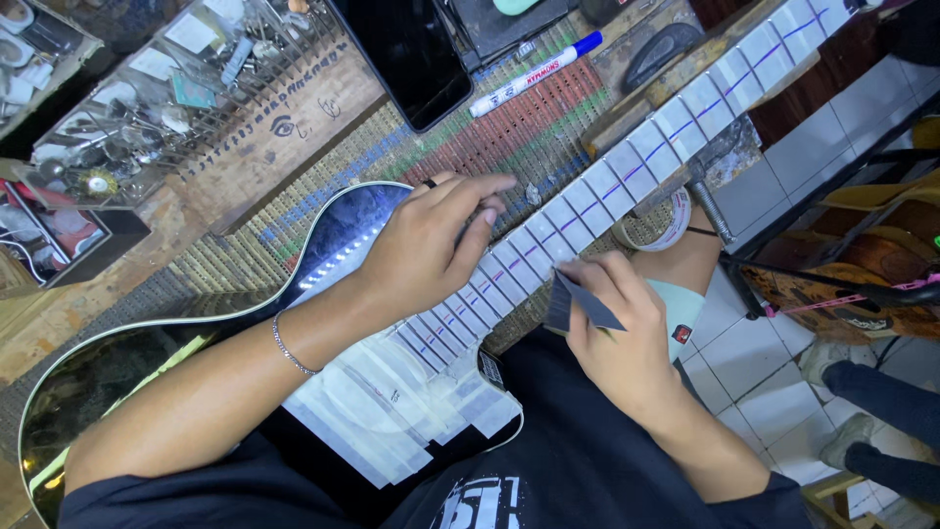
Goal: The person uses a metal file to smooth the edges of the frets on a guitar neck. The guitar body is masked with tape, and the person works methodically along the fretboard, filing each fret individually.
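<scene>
Hands, two of them, are working over one glossy black electric guitar (117, 372) lying across a striped woven mat (529, 127). Left hand (431, 245) is lying open and flat, fingers spread over the white-taped guitar neck (627, 167) where it is meeting the body, a thin silver chain bracelet (291, 345) circling the wrist. Right hand (617, 323) is closing on a small folded dark grey abrasive sheet (580, 302), pressing its edge against the neck's near side. Strips of white masking tape (392, 402) are covering the body below the left palm.

Beyond the left fingers are lying one black phone (406, 54) and one white marker with a blue cap (534, 73); a clear compartment box of small metal parts (147, 88) is sitting far past the left wrist. One tape roll (676, 220) is lying under the neck, just beyond the right hand. Open tiled floor is showing past the bench edge to the right, with another person's shoes (832, 392) there.
</scene>
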